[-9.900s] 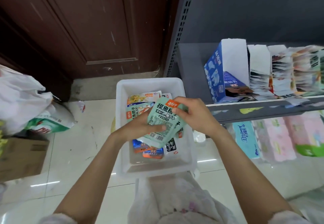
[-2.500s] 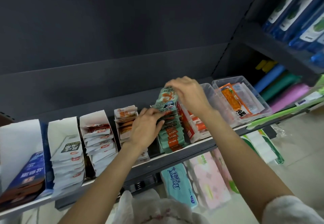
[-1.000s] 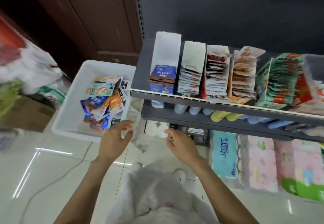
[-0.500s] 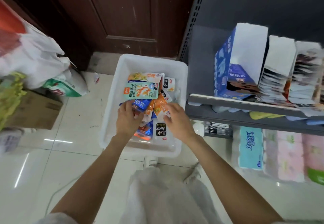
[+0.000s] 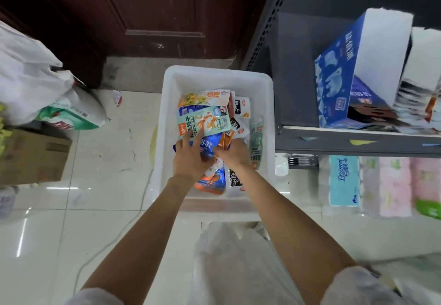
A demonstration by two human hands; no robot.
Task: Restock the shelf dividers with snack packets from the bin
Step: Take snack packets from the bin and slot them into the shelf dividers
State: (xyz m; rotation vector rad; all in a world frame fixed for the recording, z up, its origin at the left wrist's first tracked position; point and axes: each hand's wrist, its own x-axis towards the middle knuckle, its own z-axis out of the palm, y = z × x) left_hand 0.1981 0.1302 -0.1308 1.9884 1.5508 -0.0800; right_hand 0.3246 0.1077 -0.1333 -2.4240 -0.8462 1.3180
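Snack packets heaped in white bin on tiled floor, beside grey shelf. Left hand over heap, fingers spread, fingertips touching mint-green packet on top. Right hand next to it, pinching small orange packet. Blue divider box on shelf, white dividers with packets beyond. Tissue packs on floor below shelf.

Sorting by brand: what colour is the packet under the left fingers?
Mint green packet with orange lettering, in the white bin; clearest in the head view.
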